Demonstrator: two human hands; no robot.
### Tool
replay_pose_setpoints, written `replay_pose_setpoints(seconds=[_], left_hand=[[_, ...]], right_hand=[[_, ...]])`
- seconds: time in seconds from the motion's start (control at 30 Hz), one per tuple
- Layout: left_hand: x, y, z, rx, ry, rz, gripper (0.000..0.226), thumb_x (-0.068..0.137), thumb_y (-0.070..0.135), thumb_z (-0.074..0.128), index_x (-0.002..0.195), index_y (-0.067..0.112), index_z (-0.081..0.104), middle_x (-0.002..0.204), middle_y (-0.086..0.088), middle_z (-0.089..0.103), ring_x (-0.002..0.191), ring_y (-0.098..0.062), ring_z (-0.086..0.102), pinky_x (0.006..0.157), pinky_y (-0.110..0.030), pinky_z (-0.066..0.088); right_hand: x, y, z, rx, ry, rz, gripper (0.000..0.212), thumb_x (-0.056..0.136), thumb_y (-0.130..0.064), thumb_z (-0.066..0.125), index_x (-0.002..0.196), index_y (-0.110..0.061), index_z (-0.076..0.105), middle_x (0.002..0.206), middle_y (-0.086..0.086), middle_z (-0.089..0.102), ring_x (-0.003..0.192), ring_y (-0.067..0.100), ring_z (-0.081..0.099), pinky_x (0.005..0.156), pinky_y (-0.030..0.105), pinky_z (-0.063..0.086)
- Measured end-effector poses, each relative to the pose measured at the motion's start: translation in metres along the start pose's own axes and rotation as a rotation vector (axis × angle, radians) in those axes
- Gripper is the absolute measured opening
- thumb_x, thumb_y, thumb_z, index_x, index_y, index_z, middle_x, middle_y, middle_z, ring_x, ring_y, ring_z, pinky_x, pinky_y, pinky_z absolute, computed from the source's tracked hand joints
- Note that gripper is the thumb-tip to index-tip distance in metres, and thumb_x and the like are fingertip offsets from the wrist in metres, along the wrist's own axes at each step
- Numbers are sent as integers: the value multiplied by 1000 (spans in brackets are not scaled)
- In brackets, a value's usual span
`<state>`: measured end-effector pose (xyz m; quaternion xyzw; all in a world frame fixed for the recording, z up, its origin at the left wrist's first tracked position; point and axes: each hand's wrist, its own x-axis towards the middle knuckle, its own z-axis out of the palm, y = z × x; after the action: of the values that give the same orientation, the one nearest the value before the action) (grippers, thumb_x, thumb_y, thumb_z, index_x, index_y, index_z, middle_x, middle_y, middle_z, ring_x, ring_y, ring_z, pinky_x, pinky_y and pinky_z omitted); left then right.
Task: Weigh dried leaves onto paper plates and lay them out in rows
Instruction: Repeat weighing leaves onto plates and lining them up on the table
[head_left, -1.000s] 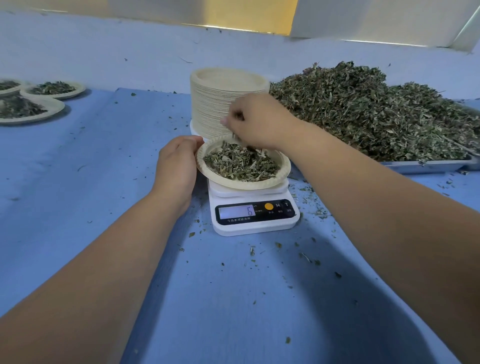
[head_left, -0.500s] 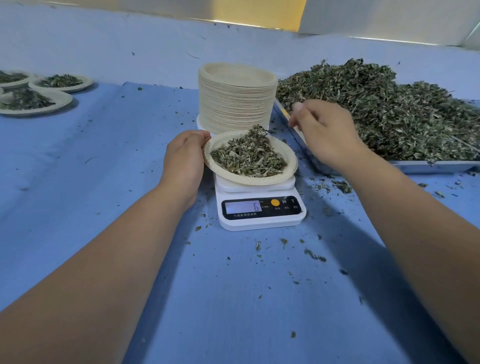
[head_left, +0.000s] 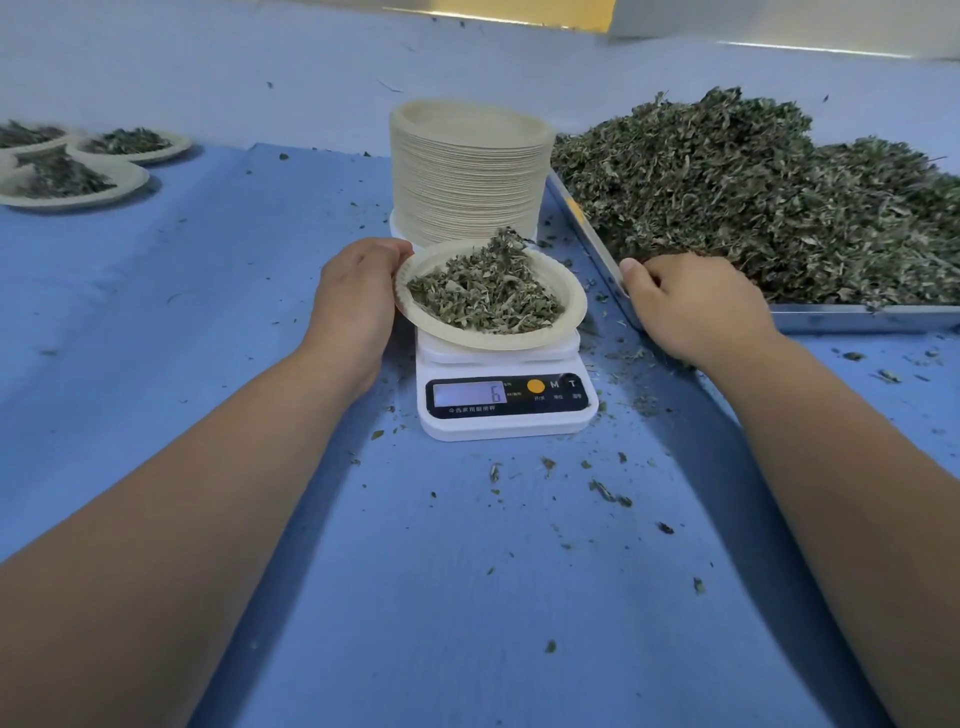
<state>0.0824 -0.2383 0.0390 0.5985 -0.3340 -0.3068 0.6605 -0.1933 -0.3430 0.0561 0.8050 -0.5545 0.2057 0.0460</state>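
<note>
A paper plate (head_left: 563, 322) heaped with dried leaves (head_left: 483, 301) sits on the white scale (head_left: 506, 415), whose display reads 6. My left hand (head_left: 353, 301) grips the plate's left rim, thumb on top. My right hand (head_left: 696, 306) rests at the near corner of the metal tray (head_left: 862, 318), fingers curled down into the edge of the big leaf pile (head_left: 753, 192); whether it holds leaves is hidden.
A tall stack of empty paper plates (head_left: 467, 171) stands right behind the scale. Filled plates (head_left: 78, 176) lie in a row at the far left. Loose leaf bits are scattered on the blue cloth (head_left: 208, 322) around the scale.
My right hand left the plate and moved right and down to the tray's corner at the leaf pile. The left hand kept its hold on the plate rim.
</note>
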Motion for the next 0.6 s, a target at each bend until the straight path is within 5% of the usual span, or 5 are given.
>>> replay_pose_setpoints(seconds=[0.13, 0.3, 0.47, 0.53, 0.6], left_hand=[[-1, -1, 0, 34, -6, 15, 37, 83, 25, 52, 107, 9, 76, 112, -15, 74, 112, -34, 68, 100, -59, 52], [-1, -1, 0, 40, -18, -3, 40, 80, 28, 52, 107, 12, 76, 112, -14, 74, 112, -35, 67, 101, -61, 51], [-1, 0, 0, 61, -15, 11, 42, 81, 31, 51, 111, 15, 76, 116, -10, 73, 114, -30, 67, 104, -58, 50], [-1, 0, 1, 65, -10, 22, 42, 81, 31, 51, 110, 15, 75, 115, -8, 74, 113, -27, 68, 104, -56, 51], [-2, 0, 1, 60, -8, 28, 41, 81, 30, 51, 110, 14, 75, 113, -8, 75, 111, -27, 69, 103, -55, 52]], right_hand=[[-1, -2, -1, 14, 7, -9, 58, 105, -53, 33, 69, -11, 52, 59, 9, 52, 56, 31, 50, 50, 28, 30], [-7, -27, -9, 195, 144, -137, 39, 105, -46, 39, 102, -15, 63, 78, 1, 61, 76, 29, 56, 63, 34, 38], [-9, -76, -17, 519, -133, -279, 52, 104, -59, 31, 138, -28, 56, 123, -4, 64, 109, 14, 56, 85, 30, 39], [-7, -89, -19, 559, -232, -285, 51, 103, -63, 28, 127, -31, 61, 115, -5, 66, 102, 11, 58, 81, 30, 42], [-9, -97, -23, 570, -236, -330, 47, 104, -62, 29, 92, -29, 61, 84, -8, 62, 78, 4, 55, 70, 31, 43]])
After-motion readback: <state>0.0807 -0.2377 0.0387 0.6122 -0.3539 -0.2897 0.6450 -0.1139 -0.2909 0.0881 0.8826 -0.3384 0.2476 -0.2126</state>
